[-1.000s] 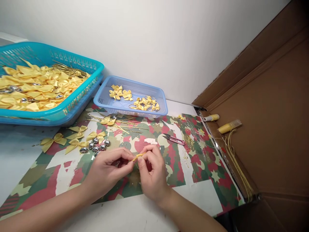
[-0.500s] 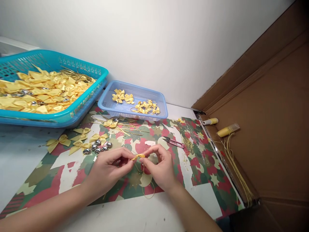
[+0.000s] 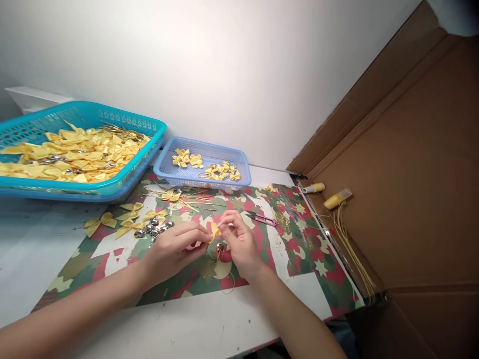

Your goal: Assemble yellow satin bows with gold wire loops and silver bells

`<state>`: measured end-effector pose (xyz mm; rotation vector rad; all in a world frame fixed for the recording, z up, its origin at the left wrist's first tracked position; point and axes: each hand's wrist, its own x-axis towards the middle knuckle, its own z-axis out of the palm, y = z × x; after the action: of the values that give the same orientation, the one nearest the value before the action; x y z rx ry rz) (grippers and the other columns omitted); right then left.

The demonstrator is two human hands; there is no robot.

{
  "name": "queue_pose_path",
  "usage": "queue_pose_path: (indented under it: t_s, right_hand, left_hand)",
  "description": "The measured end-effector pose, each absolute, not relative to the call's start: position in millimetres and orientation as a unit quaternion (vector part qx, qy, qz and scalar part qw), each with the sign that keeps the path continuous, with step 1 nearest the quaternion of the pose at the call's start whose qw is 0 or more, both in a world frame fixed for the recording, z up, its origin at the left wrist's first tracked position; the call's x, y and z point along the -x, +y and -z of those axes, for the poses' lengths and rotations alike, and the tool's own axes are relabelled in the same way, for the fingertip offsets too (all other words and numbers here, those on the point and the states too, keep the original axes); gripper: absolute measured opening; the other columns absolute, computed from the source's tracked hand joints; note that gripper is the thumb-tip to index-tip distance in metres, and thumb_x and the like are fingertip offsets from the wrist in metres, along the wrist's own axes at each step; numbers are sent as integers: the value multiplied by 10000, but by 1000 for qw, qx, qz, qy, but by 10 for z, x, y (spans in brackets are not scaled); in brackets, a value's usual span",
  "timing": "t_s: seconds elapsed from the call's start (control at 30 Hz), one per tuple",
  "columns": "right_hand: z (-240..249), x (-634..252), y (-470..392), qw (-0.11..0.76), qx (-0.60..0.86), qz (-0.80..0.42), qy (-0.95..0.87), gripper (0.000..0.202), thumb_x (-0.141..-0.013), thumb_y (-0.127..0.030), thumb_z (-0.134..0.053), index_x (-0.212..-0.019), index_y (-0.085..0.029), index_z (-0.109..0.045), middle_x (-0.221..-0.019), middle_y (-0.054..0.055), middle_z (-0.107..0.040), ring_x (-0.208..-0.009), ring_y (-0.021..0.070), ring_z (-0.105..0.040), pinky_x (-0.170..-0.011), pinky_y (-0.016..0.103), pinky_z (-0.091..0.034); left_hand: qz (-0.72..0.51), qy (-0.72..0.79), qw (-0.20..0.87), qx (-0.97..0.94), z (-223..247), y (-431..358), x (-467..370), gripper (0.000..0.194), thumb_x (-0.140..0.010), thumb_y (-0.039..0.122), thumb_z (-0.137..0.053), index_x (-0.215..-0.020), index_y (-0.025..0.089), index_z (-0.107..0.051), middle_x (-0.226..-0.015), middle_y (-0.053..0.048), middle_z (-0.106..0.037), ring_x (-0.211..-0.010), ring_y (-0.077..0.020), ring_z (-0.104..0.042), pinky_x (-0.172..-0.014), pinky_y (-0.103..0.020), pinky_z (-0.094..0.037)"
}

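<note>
Between my two hands is a yellow ribbon bow (image 3: 214, 231), pinched by the fingertips of both. My left hand (image 3: 179, 247) grips its left side and my right hand (image 3: 239, 242) its right side. Just under the bow hangs a small silver bell (image 3: 219, 247), with a thin gold cord (image 3: 229, 279) looping down below it. Left of my left hand lie several silver bells (image 3: 152, 228), heart-shaped as far as I can see, beside several loose yellow bows (image 3: 100, 223).
A teal basket (image 3: 159, 130) of yellow bows stands at the left, and a smaller blue basket (image 3: 245, 174) at the back. Pink-handled thread snips (image 3: 264, 219) lie to the right. Gold cords (image 3: 346, 239) hang along the cardboard (image 3: 392, 199). Patterned paper (image 3: 175, 286) covers the table.
The bow has turned more upright between my fingers, and the silver bell beneath it now shows. My right hand has risen slightly. The whole view has shifted a little.
</note>
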<state>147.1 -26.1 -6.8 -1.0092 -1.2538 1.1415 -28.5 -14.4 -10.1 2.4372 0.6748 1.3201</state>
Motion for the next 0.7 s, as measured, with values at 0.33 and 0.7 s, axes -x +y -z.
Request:
queue_pose_path:
  t_s: [0.33,0.7]
  right_hand:
    - [-993,-2007,-47,637,351,-467,-503,251,-874,-445,-639,-852,-261,-469,-571,-105,-512,-363,49,-328,-422,199,-350]
    - [-1761,-2986,368,805,314,-321,-388,247,-960,-204,-496,-714,-214,-472,-546,-107,-176,-406,58,-188,-470,178,-374]
  left_hand:
    - [-337,368,205,-842,100,49,455,141,-860,227,-505,-790,210,-627,-678,19,-653,-568,-114,-561,-548,-200,-436]
    - [-283,409,289,-818,129,151,519,242,-836,252,-536,-885,224,-772,-757,-29,-711,-646,-163,-630,-592,-228,-453]
